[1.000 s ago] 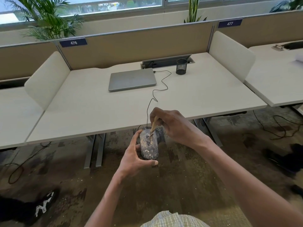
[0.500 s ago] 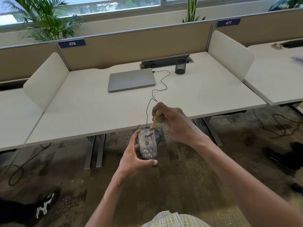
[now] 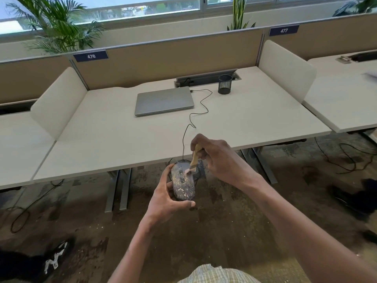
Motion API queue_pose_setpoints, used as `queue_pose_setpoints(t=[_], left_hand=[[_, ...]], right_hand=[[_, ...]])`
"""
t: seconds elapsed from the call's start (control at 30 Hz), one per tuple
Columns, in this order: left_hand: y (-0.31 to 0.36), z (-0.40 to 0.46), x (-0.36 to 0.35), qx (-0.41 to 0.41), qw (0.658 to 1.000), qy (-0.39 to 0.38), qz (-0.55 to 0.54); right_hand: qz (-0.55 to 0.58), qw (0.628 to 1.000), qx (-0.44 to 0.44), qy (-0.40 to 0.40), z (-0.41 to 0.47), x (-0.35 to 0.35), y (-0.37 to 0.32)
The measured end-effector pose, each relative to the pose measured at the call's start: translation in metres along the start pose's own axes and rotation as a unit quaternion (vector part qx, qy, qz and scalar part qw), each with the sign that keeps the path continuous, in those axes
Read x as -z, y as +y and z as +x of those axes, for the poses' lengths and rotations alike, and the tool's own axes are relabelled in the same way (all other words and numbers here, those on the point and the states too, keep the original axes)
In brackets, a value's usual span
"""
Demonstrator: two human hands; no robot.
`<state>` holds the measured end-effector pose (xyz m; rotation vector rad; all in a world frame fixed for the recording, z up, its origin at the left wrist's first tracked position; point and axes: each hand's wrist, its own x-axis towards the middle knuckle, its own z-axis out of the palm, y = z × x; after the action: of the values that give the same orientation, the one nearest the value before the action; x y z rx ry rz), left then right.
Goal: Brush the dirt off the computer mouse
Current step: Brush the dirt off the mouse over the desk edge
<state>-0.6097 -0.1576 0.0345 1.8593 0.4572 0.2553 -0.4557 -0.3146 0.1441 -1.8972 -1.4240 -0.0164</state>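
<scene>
A dark wired computer mouse (image 3: 183, 184), speckled with pale dirt, is held in the air just in front of the desk edge. My left hand (image 3: 165, 198) grips it from the left and below, thumb under its rear end. My right hand (image 3: 218, 158) holds a small brush with a wooden handle (image 3: 195, 157); its bristles touch the mouse's front right, beside the scroll wheel. The mouse cable (image 3: 195, 115) runs up over the desk to a closed laptop.
The white desk (image 3: 102, 139) carries a closed grey laptop (image 3: 164, 100) and a black mesh pen cup (image 3: 225, 84). Side dividers stand left and right. Below are desk legs (image 3: 117, 188), loose cables and a stained brown floor with pale specks. Dark shoes lie at bottom left.
The brush tip has shifted from the middle of the mouse, over the wheel, to its front right side. More dark surface shows on the mouse. My left hand holds steady.
</scene>
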Motion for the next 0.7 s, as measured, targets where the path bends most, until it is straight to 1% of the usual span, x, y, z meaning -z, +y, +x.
queue_pose_setpoints(t=[0.2,0.47,0.6,0.7], left_hand=[[-0.003,0.0,0.001,0.001,1.0,0.0,0.003],[-0.004,0.001,0.0,-0.006,1.0,0.009,-0.023],[-0.002,0.002,-0.002,-0.001,1.0,0.01,-0.022],[0.0,0.003,-0.001,0.001,1.0,0.012,-0.025]], right_hand=[[0.027,0.999,-0.003,0.041,0.005,0.002,0.002],[0.008,0.999,-0.021,0.036,-0.005,0.0,0.015],[0.041,0.997,-0.021,0.058,0.001,-0.001,0.013],[0.041,0.997,-0.034,0.054,-0.002,-0.004,0.014]])
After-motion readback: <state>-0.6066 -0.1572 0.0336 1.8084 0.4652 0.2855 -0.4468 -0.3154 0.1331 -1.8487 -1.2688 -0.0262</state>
